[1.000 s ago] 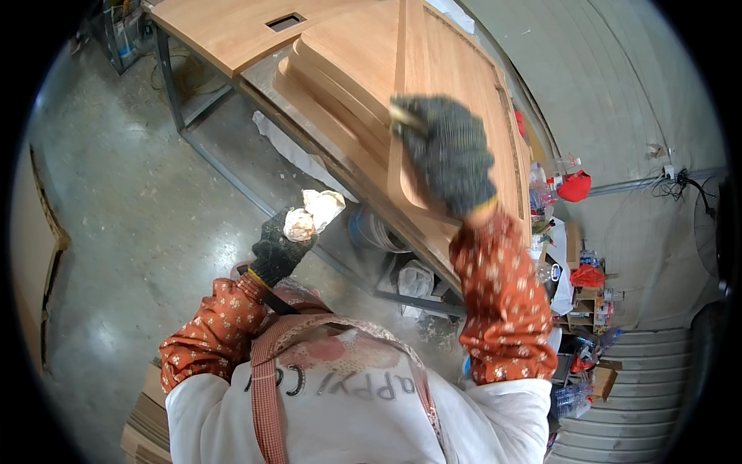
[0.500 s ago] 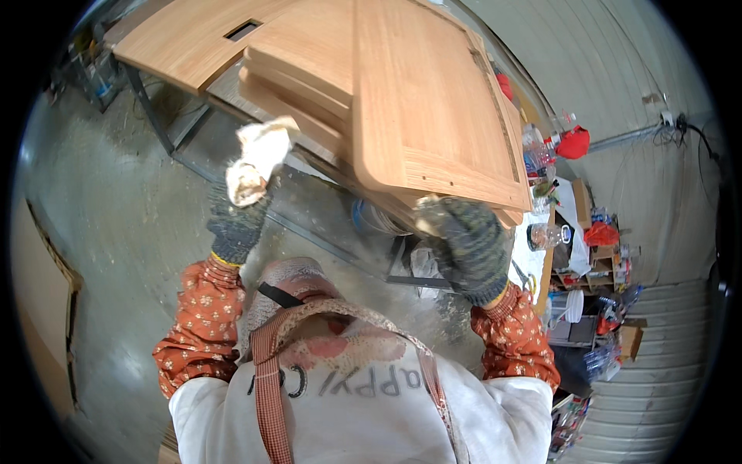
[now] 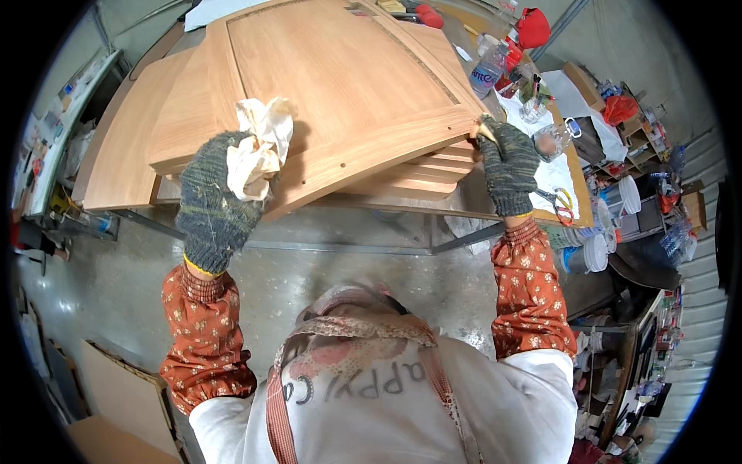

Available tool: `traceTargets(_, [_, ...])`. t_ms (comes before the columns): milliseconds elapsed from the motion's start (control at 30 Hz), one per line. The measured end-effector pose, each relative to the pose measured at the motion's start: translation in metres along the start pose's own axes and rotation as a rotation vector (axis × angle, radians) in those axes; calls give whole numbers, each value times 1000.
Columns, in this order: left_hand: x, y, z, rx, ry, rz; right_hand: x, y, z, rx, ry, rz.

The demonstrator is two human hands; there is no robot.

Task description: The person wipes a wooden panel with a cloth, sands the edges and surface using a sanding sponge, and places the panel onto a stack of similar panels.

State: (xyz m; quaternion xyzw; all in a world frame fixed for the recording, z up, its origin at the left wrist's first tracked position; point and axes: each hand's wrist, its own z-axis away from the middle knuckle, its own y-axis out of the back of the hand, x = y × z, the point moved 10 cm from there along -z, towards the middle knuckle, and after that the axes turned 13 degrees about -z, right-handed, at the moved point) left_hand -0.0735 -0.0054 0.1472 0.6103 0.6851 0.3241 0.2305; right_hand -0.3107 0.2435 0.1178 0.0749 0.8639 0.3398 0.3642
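Note:
A light-brown wooden panel (image 3: 348, 85) with a grooved frame lies tilted across a stack of similar panels. My left hand (image 3: 220, 197), in a dark knitted glove, is closed on a crumpled cream cloth (image 3: 259, 147) beside the panel's near left corner. Whether its hidden fingers also grip the panel, I cannot tell. At the near right corner, my gloved right hand (image 3: 510, 166) has its fingers closed on the panel's edge. Beneath it several wooden panels (image 3: 410, 174) show their rounded edges.
Right of the panels stand a plastic bottle (image 3: 489, 69) and a clear jar (image 3: 550, 143). Scissors (image 3: 560, 205) with red and yellow handles lie by the table's right edge. A white bucket (image 3: 591, 255) stands beyond. Cardboard sheets (image 3: 127, 390) lean at the lower left.
The top panel has turned so its near edge faces me. My left hand with the cloth has come up to its left corner; my right hand has moved right and farther away.

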Motion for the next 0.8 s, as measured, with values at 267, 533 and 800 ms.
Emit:
traceTargets(267, [18,-55,11,-240,-224,-185,-105,-66,28,-79,566,67])
traceTargets(533, [18,-68,-5,-272,-189,-247,51,51,-20,191,404,281])
traceTargets(800, [106,-99,-62,-276,-259,-314,39,12,-38,-84,407,217])
